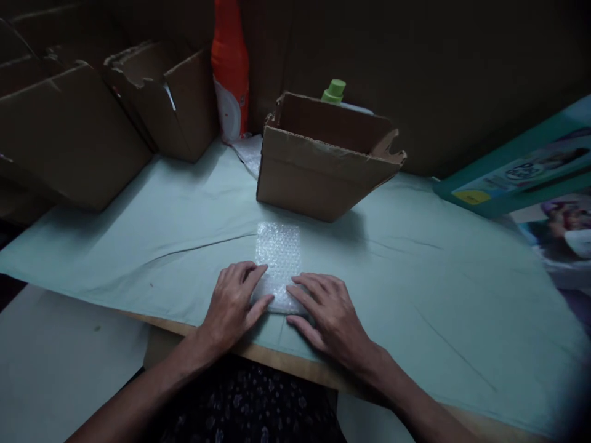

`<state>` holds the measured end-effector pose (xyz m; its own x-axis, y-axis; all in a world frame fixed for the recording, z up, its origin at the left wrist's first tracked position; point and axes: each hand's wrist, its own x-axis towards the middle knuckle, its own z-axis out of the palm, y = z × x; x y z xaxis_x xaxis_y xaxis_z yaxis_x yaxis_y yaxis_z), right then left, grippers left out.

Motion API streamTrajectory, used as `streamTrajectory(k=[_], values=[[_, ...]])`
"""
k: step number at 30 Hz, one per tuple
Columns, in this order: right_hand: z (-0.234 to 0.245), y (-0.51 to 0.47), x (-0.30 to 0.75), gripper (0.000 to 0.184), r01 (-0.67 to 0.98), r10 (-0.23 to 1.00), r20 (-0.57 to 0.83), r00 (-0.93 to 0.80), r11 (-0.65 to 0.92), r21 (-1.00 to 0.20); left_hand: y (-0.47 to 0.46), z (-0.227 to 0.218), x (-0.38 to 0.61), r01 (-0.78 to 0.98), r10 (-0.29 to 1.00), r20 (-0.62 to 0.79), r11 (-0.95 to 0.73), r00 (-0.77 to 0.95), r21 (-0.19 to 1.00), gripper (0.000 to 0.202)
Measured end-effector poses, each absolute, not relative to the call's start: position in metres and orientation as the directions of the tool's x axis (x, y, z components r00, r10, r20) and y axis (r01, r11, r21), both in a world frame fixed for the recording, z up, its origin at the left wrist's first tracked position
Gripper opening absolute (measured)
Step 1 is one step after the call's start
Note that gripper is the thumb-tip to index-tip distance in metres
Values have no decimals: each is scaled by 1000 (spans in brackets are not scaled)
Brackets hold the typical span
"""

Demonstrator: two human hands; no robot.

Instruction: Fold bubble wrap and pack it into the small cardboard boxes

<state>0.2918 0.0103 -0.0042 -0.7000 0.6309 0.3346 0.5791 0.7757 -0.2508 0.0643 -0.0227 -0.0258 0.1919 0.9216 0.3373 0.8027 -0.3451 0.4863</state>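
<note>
At the front edge of the table (272, 358), both your hands are down flat on the near end of a bubble wrap strip (278, 249).

- Your left hand (233, 301): palm down, fingers spread and extended, fingertips on the strip's near-left corner. It is pressing, not closed around anything.
- Your right hand (330, 314): same posture, with the fingers laid across the near-right corner. Nothing is held.
- The strip lies flat on the pale green cloth (415, 277), with its long side running away from you. The far end is free, just short of the open cardboard box (314, 178) and not touching it.
- The near end looks thicker or folded under your fingers. I can't tell whether anything is inside.

Around it:
- A green-capped bottle (334, 91) pokes up behind that box.
- An orange bottle (229, 67) stands against the back wall, left of the box.
- A torn carton (175, 104) and a larger carton (69, 135) sit at the far left, tilted.
- A teal printed package (517, 166) lies at the right edge of the cloth, well apart from your hands.
</note>
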Motion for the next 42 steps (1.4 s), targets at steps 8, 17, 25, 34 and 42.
streamTrajectory(k=[8, 17, 25, 34, 42], values=[[-1, 10, 295, 27, 563, 716, 278, -640, 684, -464, -31, -16, 61, 670, 899, 317, -438, 304, 600, 40], [-5, 32, 277, 23, 563, 619, 253, -743, 784, -263, -7, -23, 57, 807, 964, 259, -199, 60, 556, 38], [11, 46, 264, 23, 491, 802, 100, -589, 454, -744, -43, -11, 68, -294, 896, -394, 327, -207, 898, 92], [10, 41, 286, 48, 326, 779, -83, -622, 161, -932, -37, -4, 84, -90, 967, -235, 227, -101, 970, 78], [-5, 42, 299, 27, 357, 829, -168, -534, 41, -933, 71, 60, 66, 683, 700, 711, -551, 66, 479, 66]])
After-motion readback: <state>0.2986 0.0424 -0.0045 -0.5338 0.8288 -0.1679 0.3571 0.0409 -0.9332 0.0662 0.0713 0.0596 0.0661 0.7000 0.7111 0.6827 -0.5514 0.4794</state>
